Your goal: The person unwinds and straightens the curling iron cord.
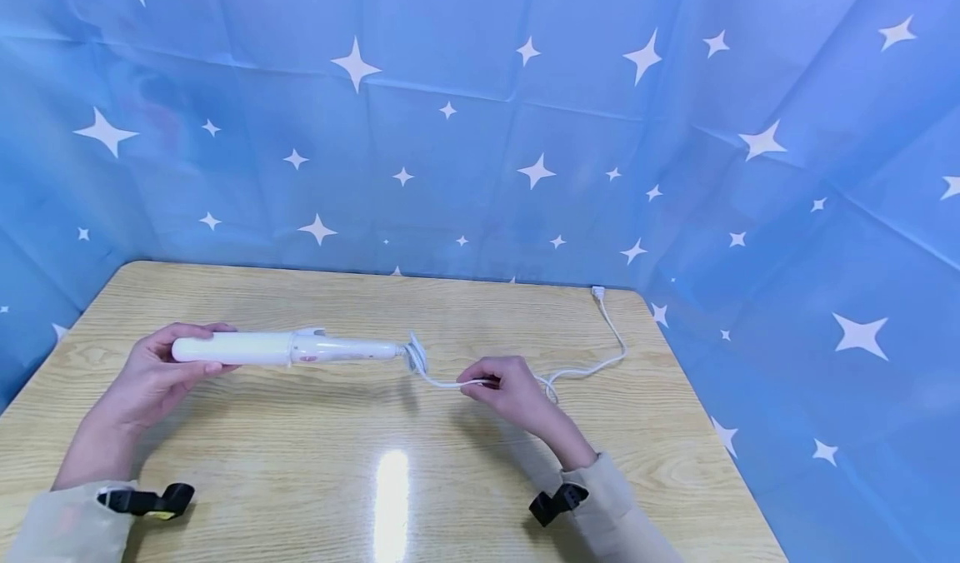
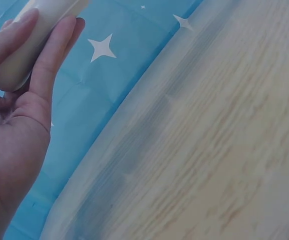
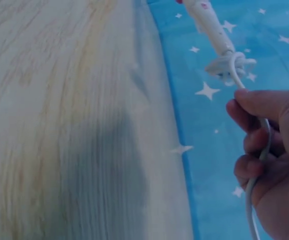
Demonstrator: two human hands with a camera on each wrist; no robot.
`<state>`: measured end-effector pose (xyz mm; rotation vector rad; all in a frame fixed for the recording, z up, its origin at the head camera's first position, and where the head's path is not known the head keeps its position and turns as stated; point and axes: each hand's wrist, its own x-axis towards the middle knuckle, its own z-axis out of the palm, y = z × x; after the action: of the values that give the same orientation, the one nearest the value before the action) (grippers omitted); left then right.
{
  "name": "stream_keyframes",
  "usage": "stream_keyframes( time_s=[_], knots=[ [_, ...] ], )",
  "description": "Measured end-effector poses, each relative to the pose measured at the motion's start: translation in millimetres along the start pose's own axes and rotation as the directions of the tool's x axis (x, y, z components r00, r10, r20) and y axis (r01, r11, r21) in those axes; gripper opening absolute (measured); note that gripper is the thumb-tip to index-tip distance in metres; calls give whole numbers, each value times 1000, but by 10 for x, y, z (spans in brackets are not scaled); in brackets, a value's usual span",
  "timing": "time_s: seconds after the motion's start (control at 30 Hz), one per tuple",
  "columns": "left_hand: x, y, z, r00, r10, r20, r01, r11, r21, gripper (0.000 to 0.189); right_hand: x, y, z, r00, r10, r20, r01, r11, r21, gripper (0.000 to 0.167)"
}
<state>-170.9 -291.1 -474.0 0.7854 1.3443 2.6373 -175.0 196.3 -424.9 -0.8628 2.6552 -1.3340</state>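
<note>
We see the left hand (image 1: 161, 371) curled round one end of a white, wand-shaped appliance (image 1: 300, 348) held above the pale wood-grain table (image 1: 292, 471); the right hand (image 1: 513, 392) pinches its thin white cord (image 1: 444, 384).

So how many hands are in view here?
2: the left hand, at the head view's left, holds the white wand-shaped appliance; the right hand, near the middle, holds the white cord.

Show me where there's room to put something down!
Bare table: between the two sleeves, and behind the white wand, left of the plug. Crowded: the middle, where the left hand holds the wand and the right hand the cord, which trails to the plug.
</note>
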Motion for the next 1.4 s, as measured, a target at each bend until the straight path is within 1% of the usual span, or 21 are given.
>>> stream_keyframes(
  time_s=[0.1, 0.3, 0.4, 0.5, 0.63, 0.67, 0.87, 0.93, 1.03, 1.13, 1.2, 1.27, 1.3, 1.33, 1.37, 1.4],
  knots=[
    [-15, 5, -22, 1000, 0, 2, 0, 1000, -19, 57, -39, -8, -71, 1000, -4, -1, 4, 1000, -3, 7],
    [-19, 20, -40, 1000, -11, -5, 11, 1000, -8, 57, -77, 74, -226, 999, 2, -41, -1, 1000, 31, 8],
    [-15, 21, -48, 1000, -2, 3, 2, 1000, -20, 57, -81, 109, -284, 997, 29, -78, -25, 998, 58, 8],
    [-18, 20, -60, 1000, 11, 14, -10, 1000, -14, 56, -84, 143, -320, 992, 68, -110, -59, 995, 83, 8],
    [-22, 28, -75, 1000, 8, 13, -7, 1000, -22, 57, -102, 168, -357, 985, 92, -143, -77, 991, 107, 8],
    [-23, 31, -81, 1000, 7, 11, -6, 1000, -22, 57, -105, 143, -366, 984, 100, -149, -85, 991, 108, 8],
    [-28, 46, -90, 1000, 2, 2, -2, 1000, -3, 56, -121, 194, -413, 979, 93, -179, -68, 988, 139, 8],
    [-26, 48, -94, 1000, 6, 11, -6, 1000, -21, 56, -124, 246, -428, 977, 94, -192, -65, 986, 150, 8],
    [-24, 49, -115, 999, 13, 30, -11, 998, -55, 56, -133, 292, -474, 968, 112, -225, -75, 983, 166, 9],
    [-28, 47, -146, 999, 21, 31, -19, 998, -62, 57, -157, 371, -539, 956, 139, -260, -93, 979, 180, 11],
    [-38, 57, -174, 999, 35, 14, -33, 994, -102, 57, -176, 445, -582, 941, 171, -293, -115, 973, 198, 14],
    [-50, 74, -204, 999, 53, 1, -52, 989, -139, 57, -195, 513, -617, 920, 213, -330, -144, 964, 223, 16],
    [-56, 84, -218, 998, 59, -5, -59, 984, -165, 58, -207, 542, -631, 910, 234, -342, -158, 959, 236, 16],
    [-62, 95, -232, 998, 66, -10, -67, 981, -184, 57, -220, 563, -641, 905, 250, -344, -170, 954, 246, 17],
    [-68, 106, -244, 998, 68, -10, -68, 978, -199, 58, -228, 582, -646, 903, 261, -340, -179, 951, 254, 17],
    [-70, 115, -252, 998, 65, -7, -65, 978, -196, 58, -234, 593, -647, 906, 263, -331, -184, 950, 252, 17]
  ],
)
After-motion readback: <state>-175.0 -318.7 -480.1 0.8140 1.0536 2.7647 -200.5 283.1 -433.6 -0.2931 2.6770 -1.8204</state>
